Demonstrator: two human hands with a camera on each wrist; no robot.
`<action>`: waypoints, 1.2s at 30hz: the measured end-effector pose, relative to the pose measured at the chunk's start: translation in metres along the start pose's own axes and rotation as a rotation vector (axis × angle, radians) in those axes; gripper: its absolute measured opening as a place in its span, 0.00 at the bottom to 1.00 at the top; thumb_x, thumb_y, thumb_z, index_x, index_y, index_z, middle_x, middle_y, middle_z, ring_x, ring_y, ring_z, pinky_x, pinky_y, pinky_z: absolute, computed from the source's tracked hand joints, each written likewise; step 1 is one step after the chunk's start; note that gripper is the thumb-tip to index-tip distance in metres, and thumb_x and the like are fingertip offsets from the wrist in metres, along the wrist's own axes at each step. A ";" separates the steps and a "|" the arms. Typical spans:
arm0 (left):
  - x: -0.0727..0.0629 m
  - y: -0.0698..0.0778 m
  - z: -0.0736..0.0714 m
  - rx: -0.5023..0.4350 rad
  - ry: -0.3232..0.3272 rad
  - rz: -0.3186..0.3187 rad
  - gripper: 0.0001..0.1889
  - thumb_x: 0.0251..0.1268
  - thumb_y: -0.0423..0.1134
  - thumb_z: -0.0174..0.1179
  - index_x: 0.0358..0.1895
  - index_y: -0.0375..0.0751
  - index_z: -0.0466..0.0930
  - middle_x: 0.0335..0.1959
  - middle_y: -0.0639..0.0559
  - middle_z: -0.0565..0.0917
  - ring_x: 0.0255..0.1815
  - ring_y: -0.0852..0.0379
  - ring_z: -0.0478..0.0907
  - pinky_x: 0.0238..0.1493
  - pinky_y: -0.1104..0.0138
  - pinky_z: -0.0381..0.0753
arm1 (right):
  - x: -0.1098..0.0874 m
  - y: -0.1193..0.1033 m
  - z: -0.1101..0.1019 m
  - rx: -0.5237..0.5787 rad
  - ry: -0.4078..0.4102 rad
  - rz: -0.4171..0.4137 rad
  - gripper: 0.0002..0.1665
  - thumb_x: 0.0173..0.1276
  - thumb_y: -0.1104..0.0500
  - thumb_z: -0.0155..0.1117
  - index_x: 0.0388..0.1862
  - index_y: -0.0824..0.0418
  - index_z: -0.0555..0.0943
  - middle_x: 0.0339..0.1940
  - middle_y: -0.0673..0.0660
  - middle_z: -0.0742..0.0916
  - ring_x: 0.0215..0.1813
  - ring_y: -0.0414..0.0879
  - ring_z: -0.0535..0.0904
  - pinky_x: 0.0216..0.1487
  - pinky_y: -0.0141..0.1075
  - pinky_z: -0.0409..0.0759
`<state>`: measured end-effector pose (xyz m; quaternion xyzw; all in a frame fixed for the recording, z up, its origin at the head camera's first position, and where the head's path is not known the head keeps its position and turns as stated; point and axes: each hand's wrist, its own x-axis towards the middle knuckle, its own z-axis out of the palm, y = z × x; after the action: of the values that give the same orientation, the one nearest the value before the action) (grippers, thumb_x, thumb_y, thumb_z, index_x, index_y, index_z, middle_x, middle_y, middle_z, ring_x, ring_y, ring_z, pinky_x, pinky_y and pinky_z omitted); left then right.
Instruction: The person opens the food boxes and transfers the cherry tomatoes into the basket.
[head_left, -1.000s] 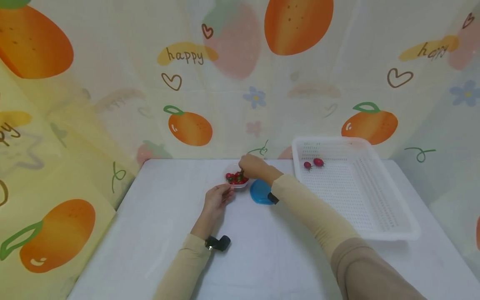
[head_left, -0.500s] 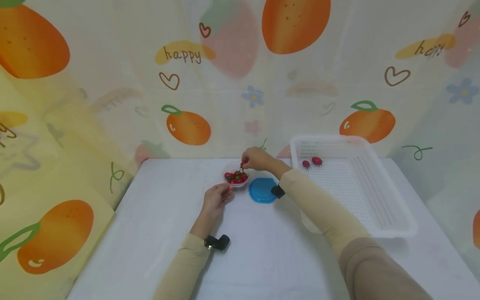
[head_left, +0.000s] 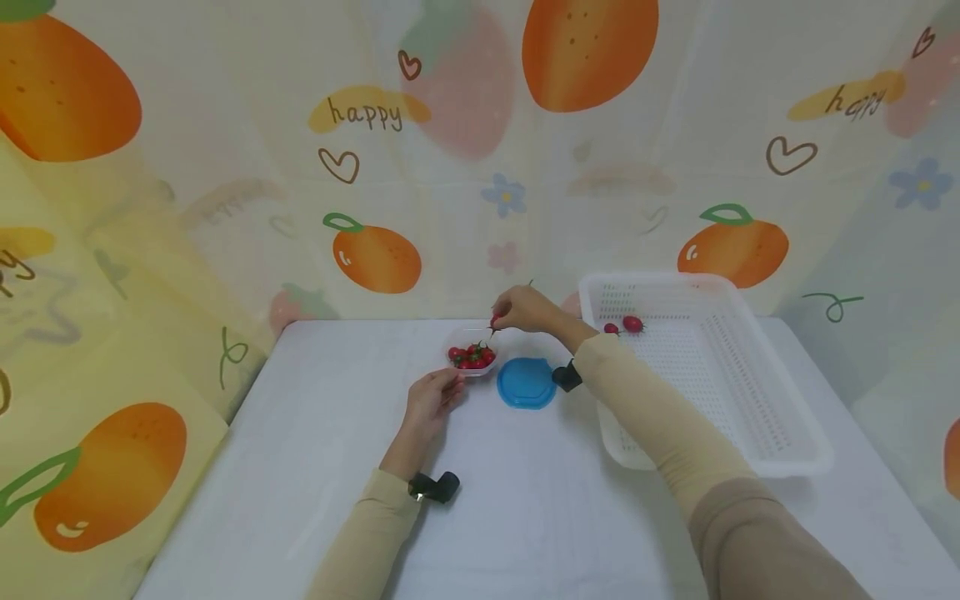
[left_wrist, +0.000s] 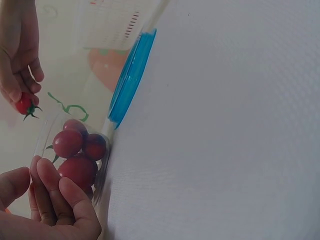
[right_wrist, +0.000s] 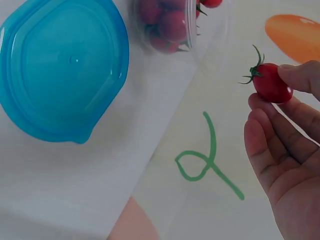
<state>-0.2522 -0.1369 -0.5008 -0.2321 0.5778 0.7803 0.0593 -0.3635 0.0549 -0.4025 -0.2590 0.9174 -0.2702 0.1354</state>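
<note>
White-draped surface point(head_left: 300, 517). At its right, white slotted basket point(head_left: 697, 367), two tomatoes point(head_left: 632, 324) inside near far left corner. Right hand point(head_left: 527, 308) aloft, grip pinching held tomato point(right_wrist: 272, 82) between thumb and fingertips. Left hand point(head_left: 430, 400) at near edge of clear container point(head_left: 478, 373), fingers bent; cannot tell whether pinching rim. Flat blue lid point(head_left: 527, 383) just right of container. Cluster of red tomatoes point(head_left: 472, 357) within container. Held tomato just above container's far right side, long axis slanting, leafy stem end down toward container, rounded end toward palm.
</note>
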 end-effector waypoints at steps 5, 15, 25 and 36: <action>0.000 -0.001 -0.001 -0.005 0.000 0.001 0.15 0.72 0.41 0.55 0.55 0.37 0.75 0.43 0.50 0.84 0.50 0.53 0.80 0.62 0.63 0.78 | -0.004 0.007 -0.011 0.071 0.020 0.030 0.17 0.69 0.55 0.63 0.51 0.64 0.82 0.49 0.61 0.87 0.53 0.55 0.82 0.57 0.43 0.82; 0.001 -0.001 -0.001 -0.004 0.001 -0.003 0.15 0.71 0.41 0.57 0.55 0.37 0.76 0.43 0.49 0.84 0.50 0.53 0.81 0.58 0.66 0.80 | -0.010 0.019 -0.034 0.094 0.026 0.044 0.16 0.68 0.55 0.64 0.47 0.65 0.84 0.46 0.62 0.87 0.50 0.56 0.81 0.51 0.41 0.83; 0.000 -0.001 0.000 -0.016 0.009 -0.016 0.15 0.69 0.41 0.58 0.54 0.38 0.76 0.43 0.50 0.85 0.50 0.53 0.81 0.56 0.67 0.81 | -0.021 0.024 -0.057 0.099 0.049 0.048 0.15 0.70 0.55 0.62 0.47 0.65 0.84 0.46 0.64 0.87 0.48 0.56 0.81 0.53 0.44 0.82; 0.000 -0.002 0.000 -0.008 0.013 -0.015 0.15 0.70 0.41 0.57 0.55 0.38 0.76 0.43 0.49 0.84 0.50 0.54 0.81 0.54 0.68 0.82 | -0.033 0.046 -0.076 0.137 0.101 0.135 0.17 0.67 0.60 0.62 0.51 0.69 0.81 0.47 0.66 0.86 0.48 0.56 0.81 0.56 0.48 0.81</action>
<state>-0.2515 -0.1364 -0.5025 -0.2420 0.5733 0.7805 0.0606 -0.3839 0.1384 -0.3627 -0.1730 0.9178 -0.3351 0.1243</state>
